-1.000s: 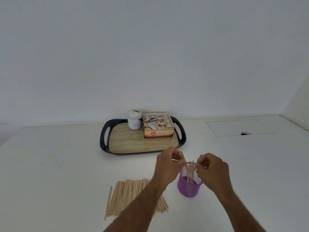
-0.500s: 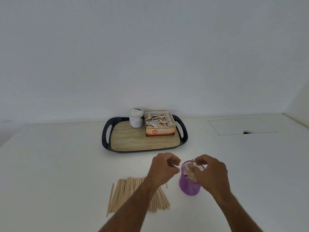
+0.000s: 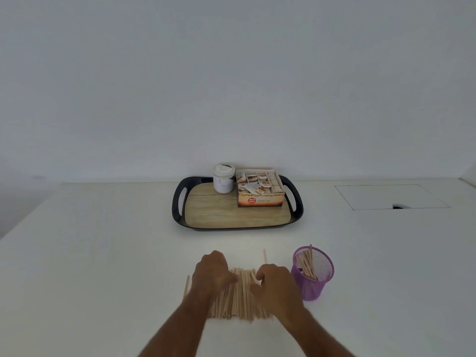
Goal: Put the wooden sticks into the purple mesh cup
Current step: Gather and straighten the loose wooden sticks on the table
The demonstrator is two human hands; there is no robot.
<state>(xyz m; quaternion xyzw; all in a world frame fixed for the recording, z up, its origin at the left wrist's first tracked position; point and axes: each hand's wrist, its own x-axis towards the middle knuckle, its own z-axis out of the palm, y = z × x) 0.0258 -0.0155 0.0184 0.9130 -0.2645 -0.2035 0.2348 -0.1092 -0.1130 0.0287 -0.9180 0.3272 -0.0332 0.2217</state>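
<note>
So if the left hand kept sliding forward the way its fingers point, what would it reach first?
Past the pile of thin wooden sticks under the left hand, bare white table, then probably the black-rimmed wooden tray; depth is unclear.

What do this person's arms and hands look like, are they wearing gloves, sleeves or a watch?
Both are bare. The left hand and right hand wear no gloves, and I see no rings, though the picture is slightly blurred. The forearms are uncovered down to the frame's bottom edge: no sleeves, watch or wristband show. No markings or cables are visible on them.
</note>
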